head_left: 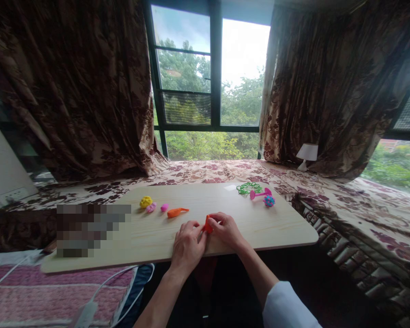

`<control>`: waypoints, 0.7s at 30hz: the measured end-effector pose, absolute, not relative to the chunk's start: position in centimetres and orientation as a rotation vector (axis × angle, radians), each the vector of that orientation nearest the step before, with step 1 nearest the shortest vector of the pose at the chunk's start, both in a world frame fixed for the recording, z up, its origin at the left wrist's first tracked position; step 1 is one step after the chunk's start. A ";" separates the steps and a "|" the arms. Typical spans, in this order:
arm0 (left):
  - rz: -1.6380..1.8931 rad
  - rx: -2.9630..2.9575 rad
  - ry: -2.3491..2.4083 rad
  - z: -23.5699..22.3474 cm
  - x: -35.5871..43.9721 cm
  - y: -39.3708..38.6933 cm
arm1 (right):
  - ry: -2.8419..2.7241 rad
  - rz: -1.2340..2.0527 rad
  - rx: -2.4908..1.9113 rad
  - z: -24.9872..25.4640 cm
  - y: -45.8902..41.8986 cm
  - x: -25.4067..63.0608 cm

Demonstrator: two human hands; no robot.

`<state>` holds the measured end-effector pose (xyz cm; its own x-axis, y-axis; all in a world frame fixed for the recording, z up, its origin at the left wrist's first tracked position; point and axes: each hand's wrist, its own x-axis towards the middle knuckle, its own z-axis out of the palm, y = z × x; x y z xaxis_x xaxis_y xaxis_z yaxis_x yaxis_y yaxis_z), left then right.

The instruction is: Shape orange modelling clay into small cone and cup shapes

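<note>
Near the table's front edge, both hands meet at a small bright orange piece (208, 224) that looks soft; its kind is not clear. My right hand (227, 230) pinches it between thumb and fingers from the right. My left hand (188, 243) is closed in from the left, its thumb and fingertips against the piece. Just beyond the left hand lies an orange bulb-shaped piece with a thin tail (175, 212). Farther left are a small magenta lump (164, 207), a pale pink lump (151, 207) and a knobbly yellow lump (145, 202).
On the pale wooden table (123, 248), at the back right, lie a green tangled string (248, 187), a pink dumbbell-shaped toy (259, 194) and a blue-pink spiky ball (269, 201). A white lamp (306, 155) stands on the window seat. A blurred patch covers the table's left end.
</note>
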<state>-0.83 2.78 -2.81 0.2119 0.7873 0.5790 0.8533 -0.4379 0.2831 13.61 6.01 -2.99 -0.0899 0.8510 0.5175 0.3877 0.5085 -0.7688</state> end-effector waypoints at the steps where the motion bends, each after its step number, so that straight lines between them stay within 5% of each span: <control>1: -1.023 -2.367 -1.610 -2.8 -0.9 2.7 | -1.701 0.509 -1.084 -2.9 5.9 13.7; 21: -0.951 -2.387 -1.645 -2.7 -1.1 2.9 | -2.102 -0.149 -1.311 -2.2 1.5 14.3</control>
<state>-1.08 2.86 -2.69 0.2256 0.8137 0.5357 0.8702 -0.4155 0.2646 14.29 1.52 -2.20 -0.2905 0.7641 0.5760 0.8379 0.4938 -0.2325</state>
